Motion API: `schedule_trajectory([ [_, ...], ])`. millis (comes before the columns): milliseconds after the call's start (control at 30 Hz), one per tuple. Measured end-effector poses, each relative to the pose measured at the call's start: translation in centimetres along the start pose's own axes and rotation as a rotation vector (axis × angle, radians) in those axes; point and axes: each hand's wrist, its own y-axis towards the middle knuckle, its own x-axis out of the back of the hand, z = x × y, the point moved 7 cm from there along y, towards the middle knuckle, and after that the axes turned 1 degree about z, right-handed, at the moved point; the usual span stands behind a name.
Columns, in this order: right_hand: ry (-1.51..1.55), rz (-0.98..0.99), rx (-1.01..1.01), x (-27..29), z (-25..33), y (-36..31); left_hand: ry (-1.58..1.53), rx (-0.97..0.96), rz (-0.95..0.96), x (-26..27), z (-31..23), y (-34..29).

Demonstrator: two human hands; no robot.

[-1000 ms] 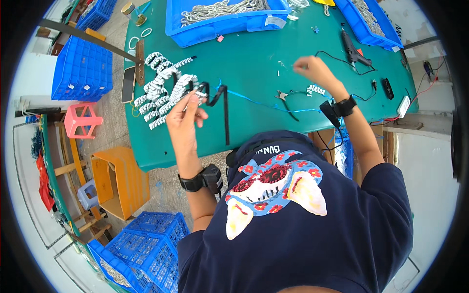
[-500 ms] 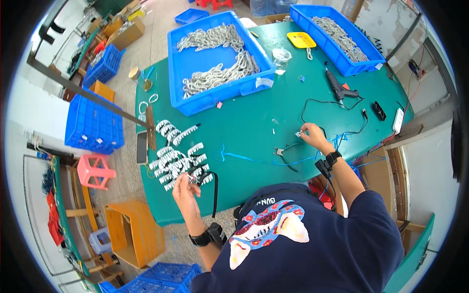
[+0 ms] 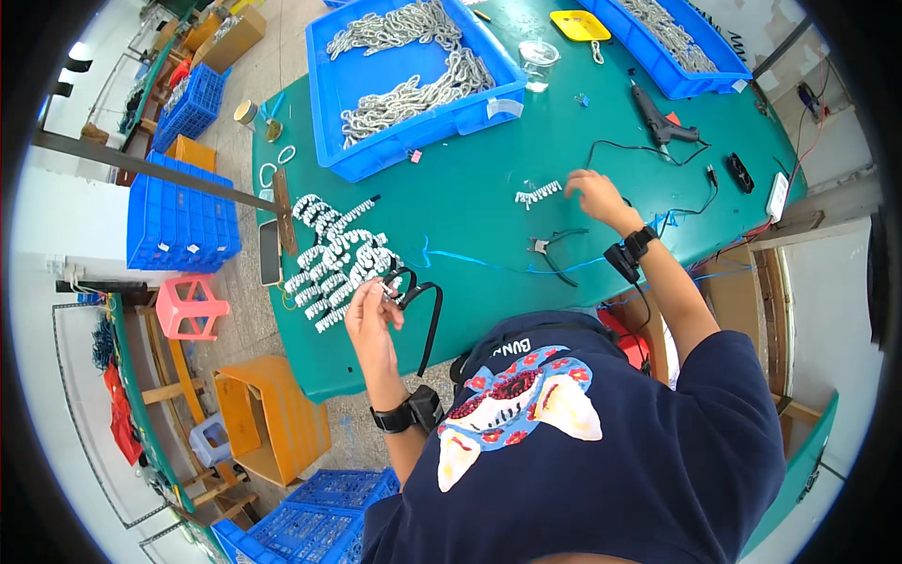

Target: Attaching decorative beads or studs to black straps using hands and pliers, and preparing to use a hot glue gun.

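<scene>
My left hand [image 3: 372,324] is closed with a pinch on a black strap [image 3: 433,324], which loops out over the table and hangs down on its right. A small shiny piece shows at the fingertips. Just under and beyond this hand lies a pile of white-and-dark ribbed strips [image 3: 343,254]. My right hand [image 3: 601,202] hovers over the green table with fingers bent and apart, seemingly holding nothing. Close to its fingertips lies a short row of small white pieces [image 3: 538,193]. Nearer to me rest dark-handled pliers [image 3: 552,256].
Two blue trays of grey cords [image 3: 324,103] [image 3: 709,85] stand at the back. A clear cup [image 3: 538,61], yellow dish [image 3: 580,25], glue gun [image 3: 660,117] with its cable, and white power strip [image 3: 777,197] occupy the right. A phone [image 3: 271,252] lies at the left edge.
My right hand has moved away from me and slightly left; the row of white pieces now lies by its fingertips. My left hand keeps the strap. The whole view has shifted a little.
</scene>
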Motion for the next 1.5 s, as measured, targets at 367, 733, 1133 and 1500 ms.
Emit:
schedule_trajectory([
  [367, -0.163, 0.175, -0.015, -5.9, 5.1, 5.2, 0.077, 0.037, 0.055, -1.5, 1.7, -0.3],
  [733, 0.049, 0.234, -0.033, -7.7, 4.0, 6.8, 0.114, 0.086, 0.197, -3.4, 2.2, -0.4],
  [1133, -0.123, 0.412, -0.003, -9.0, 5.5, 5.8, -0.205, 0.161, 0.172, -3.6, 2.8, -1.8],
  [1500, 0.457, 0.158, 0.284, 2.7, 19.6, 6.8, -0.086, -0.026, 0.189, -3.1, -0.5, -2.2],
])
